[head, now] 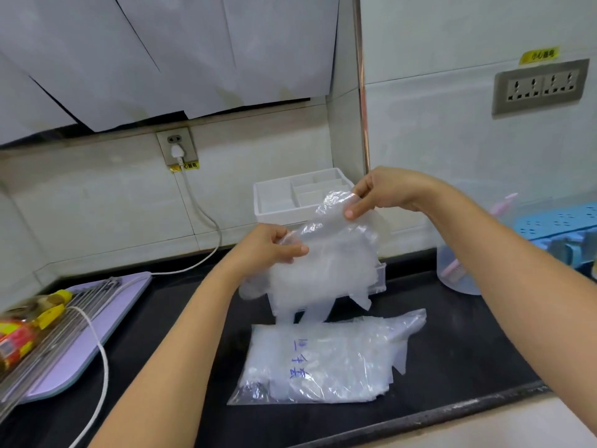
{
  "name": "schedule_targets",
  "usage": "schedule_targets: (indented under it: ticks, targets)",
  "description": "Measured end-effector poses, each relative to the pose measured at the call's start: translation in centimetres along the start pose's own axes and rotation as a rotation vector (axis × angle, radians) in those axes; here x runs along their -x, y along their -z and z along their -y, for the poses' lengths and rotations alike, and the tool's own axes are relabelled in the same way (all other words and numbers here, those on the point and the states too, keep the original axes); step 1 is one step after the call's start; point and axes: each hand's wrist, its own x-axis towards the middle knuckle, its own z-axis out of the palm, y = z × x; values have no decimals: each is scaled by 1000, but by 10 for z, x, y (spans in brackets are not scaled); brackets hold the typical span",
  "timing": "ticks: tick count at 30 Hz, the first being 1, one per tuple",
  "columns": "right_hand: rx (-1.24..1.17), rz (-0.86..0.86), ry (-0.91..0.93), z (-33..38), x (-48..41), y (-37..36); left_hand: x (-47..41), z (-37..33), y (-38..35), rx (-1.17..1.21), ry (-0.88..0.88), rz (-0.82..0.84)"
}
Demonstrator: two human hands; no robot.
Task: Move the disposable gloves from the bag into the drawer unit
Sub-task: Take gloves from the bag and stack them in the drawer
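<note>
A bunch of clear disposable gloves (326,266) hangs in the air above the black counter, held at its top edge by both hands. My left hand (274,245) pinches its left side; my right hand (381,192) pinches the upper right corner a little higher. Below them lies a clear plastic bag (323,360) with blue writing, flat on the counter with more gloves inside. Behind the held gloves stands the white drawer unit (274,198), its top tray divided into compartments; its lower part is mostly hidden by the gloves.
A purple board (80,344) with a wire rack and packaged food sits at the left, crossed by a white power cable (100,357). A clear measuring jug (458,273) and a blue rack (555,221) stand at the right. Tiled walls with sockets enclose the counter.
</note>
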Motion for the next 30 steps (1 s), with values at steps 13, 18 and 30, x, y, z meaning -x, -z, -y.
schedule_targets:
  ticks: [13,18,30]
  targets:
    - [-100,-97,-69,-27,-43,-38,-51,18,12,-220,155,-60]
    - [-214,-232,-38,-51,-48,-51,-61,20,17,-292,144,-279]
    - [-223,-328,-54,-77,-46,-76,-30,26,-11,-273,-45,-627]
